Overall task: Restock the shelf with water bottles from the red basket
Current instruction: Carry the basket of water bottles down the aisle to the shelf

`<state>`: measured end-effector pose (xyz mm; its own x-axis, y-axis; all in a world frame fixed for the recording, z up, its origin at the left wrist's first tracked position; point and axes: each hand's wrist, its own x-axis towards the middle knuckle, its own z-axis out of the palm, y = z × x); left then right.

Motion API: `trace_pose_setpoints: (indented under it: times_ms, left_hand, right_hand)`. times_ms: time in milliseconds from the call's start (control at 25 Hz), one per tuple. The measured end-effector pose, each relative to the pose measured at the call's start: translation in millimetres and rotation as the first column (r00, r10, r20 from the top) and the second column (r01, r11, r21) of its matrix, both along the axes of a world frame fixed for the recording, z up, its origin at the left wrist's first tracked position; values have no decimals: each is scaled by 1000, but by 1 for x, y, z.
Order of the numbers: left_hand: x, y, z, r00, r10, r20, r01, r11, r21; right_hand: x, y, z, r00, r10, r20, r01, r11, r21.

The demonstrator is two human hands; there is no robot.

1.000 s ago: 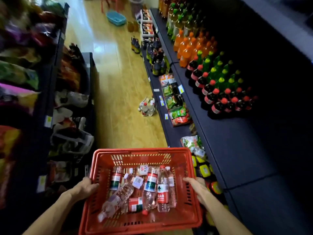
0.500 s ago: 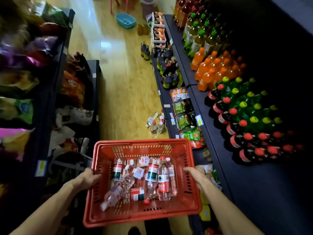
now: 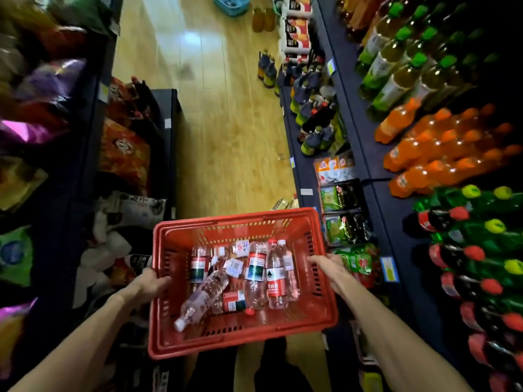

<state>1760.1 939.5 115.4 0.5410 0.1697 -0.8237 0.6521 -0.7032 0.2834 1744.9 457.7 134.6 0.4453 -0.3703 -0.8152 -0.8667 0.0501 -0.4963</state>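
I carry a red plastic basket (image 3: 325, 315) low in front of me, in the middle of a shop aisle. Several clear water bottles (image 3: 276, 275) with red, green and white labels lie loose inside it, some flat, some leaning. My left hand (image 3: 148, 284) grips the basket's left rim, thumb over the edge. My right hand (image 3: 328, 268) holds the right rim. The dark drinks shelf (image 3: 396, 222) runs along my right.
The right shelf holds orange soda (image 3: 418, 157), green-capped tea bottles (image 3: 396, 77) and red- and yellow-capped bottles (image 3: 475, 250). Snack packs (image 3: 343, 213) fill the lower tier. Snack bags (image 3: 124, 154) crowd the left racks. Bottles (image 3: 267, 67) stand on the wooden floor ahead, a blue basket (image 3: 232, 4) farther off.
I have walked forward down the aisle with the basket held in both hands. The drinks on the right have slid closer and lower in view. My grip is unchanged.
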Motion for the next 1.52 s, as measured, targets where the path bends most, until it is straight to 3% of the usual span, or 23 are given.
trace_pose_setpoints:
  times_ms: [120,280,480,680,880,1040,1320,1520]
  left_hand:
    - [61,7,-5,1000,-29,4,29,1000,12]
    - [139,48,-51,997,78,-5,-77,996,54]
    - [235,21,-31,995,68,70,-76,991,114]
    - [305,48,-107,997,47,66,-56,990,133]
    - [382,24,-124,995,68,67,-78,984,159]
    - [445,21,-167,1000,14,13,-17,977,214]
    - [545,28,-233,991,-123,46,118,988,105]
    - [610,-7,-229,979,-188,75,175,972,155]
  right_hand:
    - [70,17,-16,999,-52,-13,52,998,-43]
    - [157,43,-38,997,-74,-39,73,997,-20]
    - [252,53,-62,996,-86,-16,85,995,-55]
    - [351,49,-114,999,-33,-24,32,997,-64]
    - [443,38,-166,999,15,-46,-18,998,-56]
    - [498,28,-202,998,6,-65,-10,998,-65]
    - [565,19,-250,998,-60,-31,58,996,-74]
    - [601,13,-289,985,-170,-14,166,975,-148]
